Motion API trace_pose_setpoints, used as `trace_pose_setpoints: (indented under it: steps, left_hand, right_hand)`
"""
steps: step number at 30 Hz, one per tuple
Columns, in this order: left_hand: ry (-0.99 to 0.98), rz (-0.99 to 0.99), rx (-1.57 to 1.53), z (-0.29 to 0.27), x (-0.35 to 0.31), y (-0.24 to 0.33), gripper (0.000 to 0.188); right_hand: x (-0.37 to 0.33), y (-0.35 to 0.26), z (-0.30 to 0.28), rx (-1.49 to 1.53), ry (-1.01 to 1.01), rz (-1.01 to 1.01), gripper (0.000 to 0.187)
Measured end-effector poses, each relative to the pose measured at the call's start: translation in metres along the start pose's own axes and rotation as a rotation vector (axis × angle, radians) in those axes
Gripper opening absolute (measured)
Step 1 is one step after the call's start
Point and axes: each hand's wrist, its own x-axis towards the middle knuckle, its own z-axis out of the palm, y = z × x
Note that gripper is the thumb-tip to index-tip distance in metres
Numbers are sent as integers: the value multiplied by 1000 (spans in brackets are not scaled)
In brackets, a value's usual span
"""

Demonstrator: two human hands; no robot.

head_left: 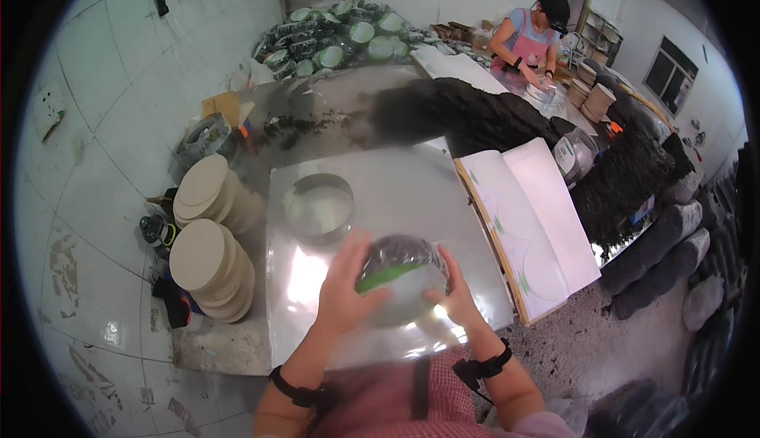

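Note:
Between my two hands is a round, dark package [393,254] in clear plastic film, with a green and pale label on its near side. My left hand [346,289] grips its left side, fingers up along the edge and thumb across the front. The right hand [459,291] closes on the opposite side, its thumb also at the front. Motion blurs both a little. Beneath them lies a stack of clear plastic sheets [400,188], shiny with glare. Just beyond my left hand, a metal ring [354,208] rests on the sheets.
Stacked pale round discs [199,256] stand at the left by the tiled wall. White printed sheets [554,216] lie on a board at the right. Dark fibrous material [475,109] is heaped behind. Wrapped round packages [332,56] pile up farther back. Another person [526,46] works at the far right.

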Motion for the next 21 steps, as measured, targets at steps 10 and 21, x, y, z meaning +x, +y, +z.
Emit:
trace_pose_setpoints:
  steps: [10,21]
  left_hand:
    - [119,-837,-579,-35,-91,-48,35]
    - [-497,-16,568,-104,-115,-99,51]
  right_hand:
    - [29,-60,-24,-462,-905,533,79]
    - [305,-75,168,-692,-302,-435,60]
